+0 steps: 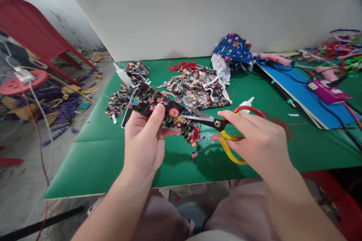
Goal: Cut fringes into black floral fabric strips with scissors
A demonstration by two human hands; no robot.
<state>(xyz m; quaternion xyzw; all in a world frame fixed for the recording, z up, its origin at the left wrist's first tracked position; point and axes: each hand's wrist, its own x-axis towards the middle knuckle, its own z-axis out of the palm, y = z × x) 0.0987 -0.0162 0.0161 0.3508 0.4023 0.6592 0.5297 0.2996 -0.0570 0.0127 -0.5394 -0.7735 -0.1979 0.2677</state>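
My left hand (147,135) pinches a strip of black floral fabric (154,101) between thumb and fingers, above the front part of the table. In my right hand (257,135) is a pair of scissors (217,123) with one red and one yellow handle. Its blades lie across the right part of the strip, apart enough for cloth to be between them. A small scrap of the same cloth (194,156) dangles below the strip's ragged end. Behind the strip lies a larger piece of floral fabric (186,88) with white trim, and a phone-like edge shows partly hidden near my left hand.
A green table (96,158) holds a white squeeze bottle (123,74), floral scraps (120,99), red threads (183,66), a blue patterned cloth (234,49), a blue folder (299,90), a purple box (329,91) and pink glue guns with cables. A red chair (39,26) stands left.
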